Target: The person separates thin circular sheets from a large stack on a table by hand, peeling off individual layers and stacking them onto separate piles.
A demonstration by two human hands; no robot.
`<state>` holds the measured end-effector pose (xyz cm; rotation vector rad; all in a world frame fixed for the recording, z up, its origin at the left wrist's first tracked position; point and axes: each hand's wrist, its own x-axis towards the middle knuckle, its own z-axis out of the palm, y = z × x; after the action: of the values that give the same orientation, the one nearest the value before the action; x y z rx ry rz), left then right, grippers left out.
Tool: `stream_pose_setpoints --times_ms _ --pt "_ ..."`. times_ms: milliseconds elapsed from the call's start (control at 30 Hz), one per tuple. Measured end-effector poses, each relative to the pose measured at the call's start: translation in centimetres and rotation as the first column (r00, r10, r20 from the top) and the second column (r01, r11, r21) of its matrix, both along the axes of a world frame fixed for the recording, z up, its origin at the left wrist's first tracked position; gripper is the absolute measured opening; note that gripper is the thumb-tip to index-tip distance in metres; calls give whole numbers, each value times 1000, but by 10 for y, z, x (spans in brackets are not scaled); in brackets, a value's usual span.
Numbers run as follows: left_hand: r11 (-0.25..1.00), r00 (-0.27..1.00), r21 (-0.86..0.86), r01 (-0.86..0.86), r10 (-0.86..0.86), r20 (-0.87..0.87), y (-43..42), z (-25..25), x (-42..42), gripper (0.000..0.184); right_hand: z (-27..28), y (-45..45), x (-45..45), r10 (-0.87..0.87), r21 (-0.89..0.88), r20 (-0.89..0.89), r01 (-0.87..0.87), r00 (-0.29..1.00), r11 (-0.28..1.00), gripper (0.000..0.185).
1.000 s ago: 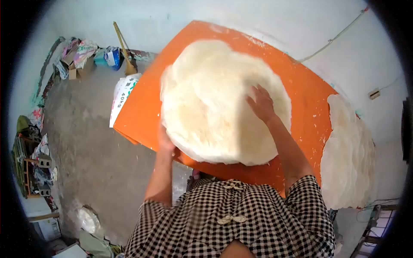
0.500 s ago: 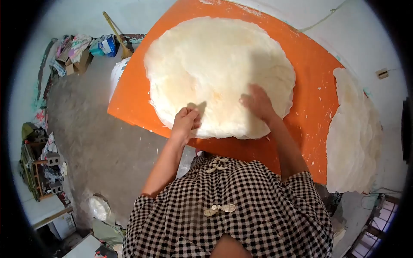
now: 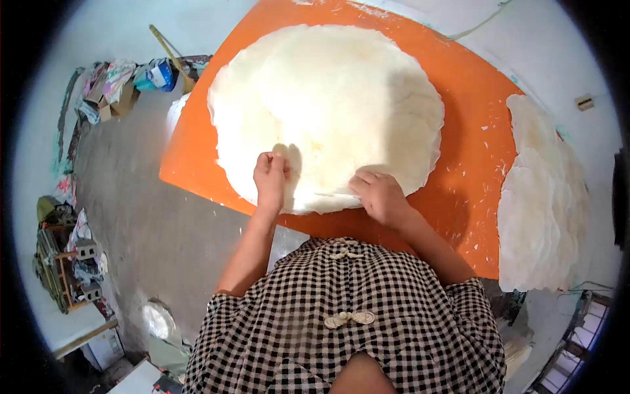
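Note:
A large, round, off-white stack of thin sheets [image 3: 315,111] with a ragged, wavy rim lies on an orange board. Over its near left part is my left hand [image 3: 269,180], its fingers drawn together in a pinch; whatever they hold, if anything, is too small to make out. At the near edge, right of the middle, my right hand [image 3: 382,197] has its fingers closed on the rim of the top sheet. A pale crease runs along that edge between the hands. Both hands cast shadows on the sheet.
The orange board [image 3: 476,190] reaches the white wall at the back. On its right lies another pile of thin off-white sheets [image 3: 541,203]. A broom [image 3: 172,56], cardboard box [image 3: 120,102] and bags stand at the far left. Concrete blocks [image 3: 86,248] sit at the left wall.
My right hand has come down toward me from above the sheet to its near edge and closed there. My left hand has shifted slightly left and away from me, still pinched.

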<state>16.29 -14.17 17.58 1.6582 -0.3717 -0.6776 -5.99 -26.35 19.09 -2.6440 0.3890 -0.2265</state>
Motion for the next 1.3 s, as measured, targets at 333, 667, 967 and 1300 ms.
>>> stream_pose_setpoints --times_ms 333,667,967,1300 --pt "945 547 247 216 -326 771 12 -12 -17 37 162 -125 48 -154 361 -257 243 954 901 15" --pt "961 962 -36 274 -274 5 -18 12 -4 25 175 -184 34 -391 336 -55 386 919 859 17" --pt "992 942 -125 -14 -29 -335 -41 30 11 17 227 -130 92 47 -606 607 424 793 673 9" --pt "989 698 -30 -143 79 -711 -65 44 40 17 6 -73 119 2 -409 373 163 928 898 5"
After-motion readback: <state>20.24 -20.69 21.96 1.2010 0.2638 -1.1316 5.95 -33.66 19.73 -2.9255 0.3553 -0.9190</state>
